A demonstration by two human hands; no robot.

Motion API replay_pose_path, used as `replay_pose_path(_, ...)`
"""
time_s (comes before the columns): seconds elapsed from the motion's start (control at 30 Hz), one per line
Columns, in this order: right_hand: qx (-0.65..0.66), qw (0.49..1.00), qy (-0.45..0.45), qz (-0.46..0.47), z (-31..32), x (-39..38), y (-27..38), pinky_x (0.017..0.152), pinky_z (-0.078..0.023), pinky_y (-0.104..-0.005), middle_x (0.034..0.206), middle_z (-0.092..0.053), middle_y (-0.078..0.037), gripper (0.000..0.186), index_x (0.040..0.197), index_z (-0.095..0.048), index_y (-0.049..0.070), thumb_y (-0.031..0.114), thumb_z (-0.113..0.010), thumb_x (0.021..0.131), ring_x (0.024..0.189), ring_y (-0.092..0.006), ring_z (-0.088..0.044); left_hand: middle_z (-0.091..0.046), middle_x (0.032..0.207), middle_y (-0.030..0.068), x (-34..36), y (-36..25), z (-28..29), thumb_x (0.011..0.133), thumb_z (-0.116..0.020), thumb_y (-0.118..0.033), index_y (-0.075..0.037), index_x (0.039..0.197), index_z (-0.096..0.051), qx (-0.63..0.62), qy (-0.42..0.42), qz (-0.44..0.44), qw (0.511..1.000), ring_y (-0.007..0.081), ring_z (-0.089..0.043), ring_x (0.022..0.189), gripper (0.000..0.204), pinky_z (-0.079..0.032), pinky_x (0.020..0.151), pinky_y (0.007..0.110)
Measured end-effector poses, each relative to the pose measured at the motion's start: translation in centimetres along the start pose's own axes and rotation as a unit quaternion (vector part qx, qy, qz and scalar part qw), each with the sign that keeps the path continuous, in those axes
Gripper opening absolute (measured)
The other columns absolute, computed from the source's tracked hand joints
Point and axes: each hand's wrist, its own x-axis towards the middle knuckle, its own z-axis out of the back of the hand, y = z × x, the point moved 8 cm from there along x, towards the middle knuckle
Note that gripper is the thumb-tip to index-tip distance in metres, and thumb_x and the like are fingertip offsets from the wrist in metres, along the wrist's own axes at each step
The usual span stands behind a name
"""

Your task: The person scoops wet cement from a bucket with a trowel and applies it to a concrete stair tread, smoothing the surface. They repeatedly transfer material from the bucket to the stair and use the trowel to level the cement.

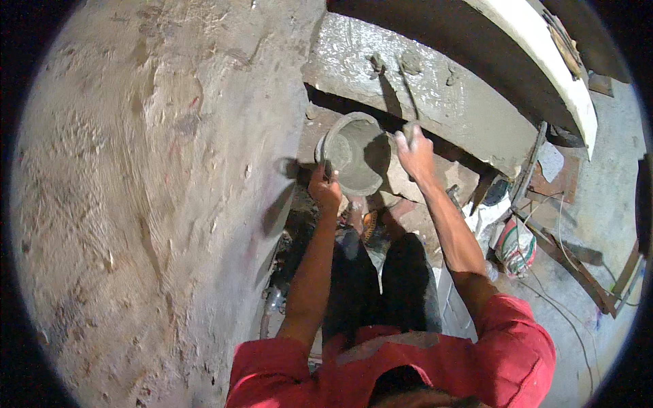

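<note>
Rough wall (143,217) stands left of a grey, cement-smeared bucket (354,180). Left hand (325,188) grips its rim; right hand (417,155) curls beside it, contents unclear.

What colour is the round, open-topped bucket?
Grey; the round, open-topped bucket shows best in the head view.

we see a rough, matt wall (136,204), a glossy, wet-looking slab (432,85), a matt, paste-smeared bowl (342,130) and a cloth shirt (503,347).

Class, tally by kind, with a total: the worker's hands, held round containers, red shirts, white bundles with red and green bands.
Left hand and right hand: 2
Round container: 1
Red shirt: 1
Banded bundle: 1
Total: 5
</note>
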Motion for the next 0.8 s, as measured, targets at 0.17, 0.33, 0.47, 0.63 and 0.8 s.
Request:
replay_pose_path(0.17,-0.119,0.976,0.179,0.016,-1.9,-6.0,-1.2,0.081,-0.052,-0.0572,0.086,-0.067,-0.033,0.046,0.117,-0.055,-0.006,0.037,-0.056,0.099,0.084,-0.0514,-0.066,-0.068,0.099,0.0219,1.2,-2.8,1.2,0.082,-0.079,-0.015,0.003,0.121,-0.064,0.111,-0.072,-0.241,0.962,0.0425,-0.066,0.09,0.046,-0.052,0.084,0.049)
replay_pose_path(0.33,-0.146,0.925,0.351,-0.03,-9.1,-7.7,-3.9,0.086,-0.054,-0.0566,0.095,-0.07,-0.032,0.038,0.101,-0.07,-0.005,0.029,-0.054,0.094,0.092,-0.0484,-0.069,-0.069,0.099,0.021,3.7,-2.9,0.8,0.084,-0.078,-0.018,0.003,0.123,-0.064,0.054,0.026,-0.163,0.985,0.0414,-0.066,0.092,0.046,-0.052,0.085,0.048)
replay_pose_path(0.47,-0.131,0.922,0.364,-0.013,-16.1,-5.0,-4.6,0.085,-0.056,-0.0543,0.103,-0.071,-0.03,0.034,0.099,-0.073,-0.004,0.024,-0.056,0.09,0.097,-0.046,-0.071,-0.07,0.108,0.0182,4.7,-1.8,-0.2,0.084,-0.078,-0.018,-0.002,0.126,-0.065,0.074,0.103,-0.103,0.987,0.0397,-0.066,0.097,0.047,-0.051,0.09,0.048)
replay_pose_path(0.63,-0.108,0.873,0.476,-0.013,-21.2,-7.6,-5.0,0.083,-0.057,-0.0505,0.103,-0.074,-0.024,0.031,0.1,-0.076,-0.001,0.021,-0.058,0.086,0.098,-0.0416,-0.072,-0.067,0.121,0.0144,7.1,1.1,-0.2,0.083,-0.078,-0.018,-0.008,0.127,-0.066,0.121,0.093,-0.062,0.986,0.036,-0.063,0.109,0.047,-0.046,0.099,0.052)
replay_pose_path(0.8,-0.163,0.821,0.547,-0.013,-20.8,-8.5,-6.5,0.079,-0.057,-0.0473,0.098,-0.075,-0.021,0.029,0.096,-0.077,-0.001,0.02,-0.062,0.082,0.093,-0.0387,-0.074,-0.069,0.118,0.0158,7.1,0.0,0.5,0.083,-0.076,-0.013,-0.01,0.126,-0.067,0.065,0.084,-0.137,0.985,0.0363,-0.066,0.106,0.044,-0.051,0.092,0.049)
